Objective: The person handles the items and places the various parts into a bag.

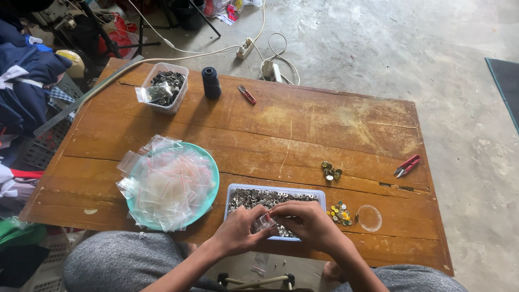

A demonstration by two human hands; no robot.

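My left hand (238, 231) and my right hand (307, 220) meet over the near edge of a pale blue tray (322, 193) full of small metal buttons. Between their fingertips they pinch a small clear plastic bag (264, 221). Left of the tray, a teal plate (212, 172) carries a heap of empty clear zip bags (165, 184). Two little clusters of coloured and brass buttons lie right of the tray, one (340, 213) close by and one (331, 171) farther back.
On the worn wooden table (303, 130) stand a clear tub of dark metal parts (165, 86), a dark thread spool (211, 82), and two red thread snips (246, 94) (406, 165). Cables and a power strip (244, 50) lie on the concrete floor beyond. Clothes pile at left.
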